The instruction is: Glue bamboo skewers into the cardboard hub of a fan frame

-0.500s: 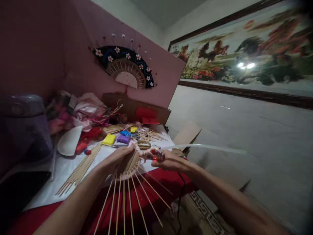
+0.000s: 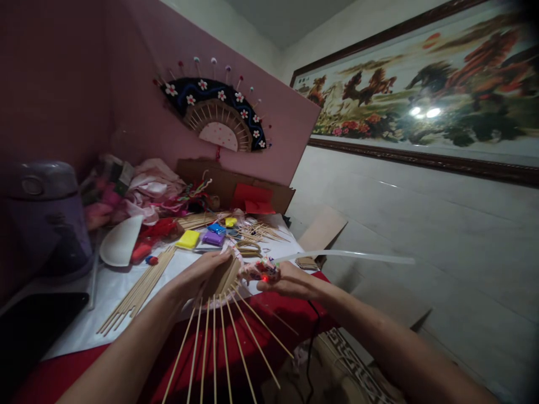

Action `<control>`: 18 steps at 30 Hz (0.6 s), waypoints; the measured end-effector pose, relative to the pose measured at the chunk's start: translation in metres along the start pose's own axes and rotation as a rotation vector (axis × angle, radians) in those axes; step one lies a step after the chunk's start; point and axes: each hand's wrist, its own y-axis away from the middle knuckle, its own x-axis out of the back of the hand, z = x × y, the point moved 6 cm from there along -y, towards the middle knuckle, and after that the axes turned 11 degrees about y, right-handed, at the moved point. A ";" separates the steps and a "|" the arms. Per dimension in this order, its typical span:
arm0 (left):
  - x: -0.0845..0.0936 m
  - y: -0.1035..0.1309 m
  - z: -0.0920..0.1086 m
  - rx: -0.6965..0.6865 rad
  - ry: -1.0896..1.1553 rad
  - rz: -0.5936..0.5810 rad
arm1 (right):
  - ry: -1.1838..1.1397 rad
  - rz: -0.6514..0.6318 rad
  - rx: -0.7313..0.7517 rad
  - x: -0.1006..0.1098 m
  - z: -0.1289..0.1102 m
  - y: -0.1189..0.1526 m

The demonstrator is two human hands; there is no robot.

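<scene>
I have the fan frame in front of me, over the near edge of the worktop: a brown half-round card with pink-and-white patterned trim and thin wooden sticks spreading from it toward me. My left hand is closed on its left side, though most of the fingertips are out of my sight behind it. My right hand is wrapped round a flower-patterned glue gun with a red light glowing on it; a translucent glue stick juts out behind, and a black cord hangs below. The gun points at the card's right side, but I cannot tell whether its tip touches

Just beyond my hands I see gold-handled scissors, then purple, blue and yellow packets; any print on them is too small for me to read. Left of these, a bundle of sticks lies on a white sheet, near a white half-round piece. Farther left stand a purple bottle with a dark figure on its side and, nearer me, a black phone

On the pink panel behind hangs a dark fan with white blossoms. The framed horse picture at right carries small dark characters in its upper left corner, too small for me to make out
</scene>
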 end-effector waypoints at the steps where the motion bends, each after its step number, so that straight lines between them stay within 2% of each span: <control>1: 0.001 0.000 0.000 -0.003 -0.012 0.007 | 0.002 0.001 0.016 0.000 -0.001 0.000; 6: 0.006 -0.004 -0.003 -0.007 -0.059 0.040 | 0.021 -0.003 0.032 0.000 -0.004 0.002; 11: 0.004 -0.003 -0.003 -0.002 -0.047 0.038 | 0.017 0.003 0.026 0.001 -0.006 0.003; 18: 0.002 -0.001 -0.001 0.001 -0.023 0.033 | 0.061 0.049 -0.063 0.000 0.009 -0.002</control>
